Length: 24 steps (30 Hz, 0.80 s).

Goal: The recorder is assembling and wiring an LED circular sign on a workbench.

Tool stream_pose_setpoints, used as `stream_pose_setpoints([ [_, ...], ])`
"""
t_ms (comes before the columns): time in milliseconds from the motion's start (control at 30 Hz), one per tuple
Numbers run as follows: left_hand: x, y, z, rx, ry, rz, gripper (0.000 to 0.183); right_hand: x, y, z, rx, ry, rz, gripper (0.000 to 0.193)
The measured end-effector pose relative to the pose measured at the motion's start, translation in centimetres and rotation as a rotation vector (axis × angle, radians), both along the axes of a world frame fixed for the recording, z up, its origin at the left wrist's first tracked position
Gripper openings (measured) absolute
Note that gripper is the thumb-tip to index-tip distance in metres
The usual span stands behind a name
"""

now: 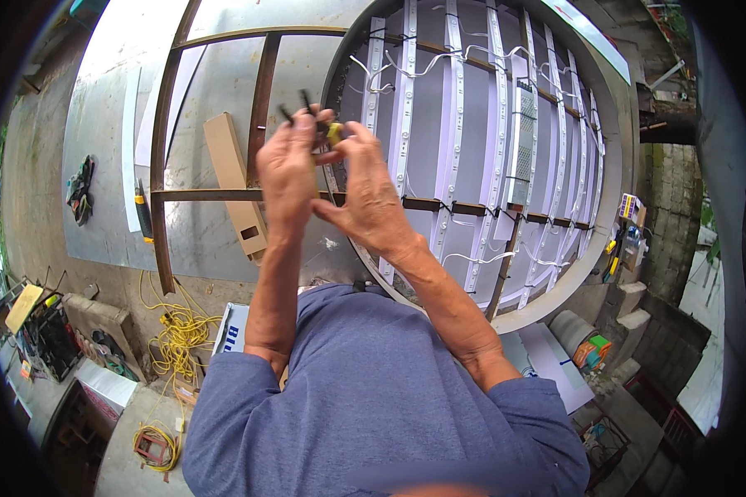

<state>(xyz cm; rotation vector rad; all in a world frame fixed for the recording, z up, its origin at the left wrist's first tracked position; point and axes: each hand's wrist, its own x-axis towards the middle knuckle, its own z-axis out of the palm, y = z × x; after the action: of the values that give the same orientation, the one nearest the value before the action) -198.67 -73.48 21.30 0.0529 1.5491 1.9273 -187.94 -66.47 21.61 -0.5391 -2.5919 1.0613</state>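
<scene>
My left hand (286,178) is raised in front of my chest, its fingers closed round a small black-and-yellow thing (334,132). Two dark prongs stick up from it past my fingertips; motion blur hides its exact kind. Close against it, my right hand (371,190) has bent fingers at the yellow part, with its thumb pointing toward my left wrist. Just right of both hands lies a large round sign frame (584,291), with rows of white LED strips (448,124) inside. Black ties fasten the strips to brown crossbars, and white wires run between them.
A brown metal frame (164,124) lies over grey sheet metal (108,224) at left, with a cardboard strip (224,161) and a yellow-black cutter (143,217). Yellow cable (178,331) is tangled on the ground, lower left. A metal power supply (521,137) sits among the LED strips.
</scene>
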Motion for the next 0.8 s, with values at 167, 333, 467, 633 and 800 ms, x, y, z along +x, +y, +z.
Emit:
stream_pose_setpoints([
  [167,1.6,3.7,-0.4,-0.107,0.164,-0.01,0.035,1.6,1.8,0.1,-0.11,-0.035,-0.125,0.072],
  [333,2.0,4.9,1.8,-0.244,0.319,-0.385,0.041,3.2,4.0,-0.3,-0.073,-0.068,-0.12,0.039],
  [467,1.7,7.1,-2.6,-0.134,0.253,-0.057,0.045,4.5,7.7,0.3,-0.587,0.002,-0.247,0.022],
  [633,-0.3,10.9,-7.0,-0.301,0.284,0.192,0.046,3.2,12.8,2.2,-0.686,-0.082,-0.171,0.028],
  [800,-0.7,12.6,-6.8,-0.292,0.092,0.155,0.035,1.4,16.3,3.0,-0.511,-0.261,-0.075,0.036],
])
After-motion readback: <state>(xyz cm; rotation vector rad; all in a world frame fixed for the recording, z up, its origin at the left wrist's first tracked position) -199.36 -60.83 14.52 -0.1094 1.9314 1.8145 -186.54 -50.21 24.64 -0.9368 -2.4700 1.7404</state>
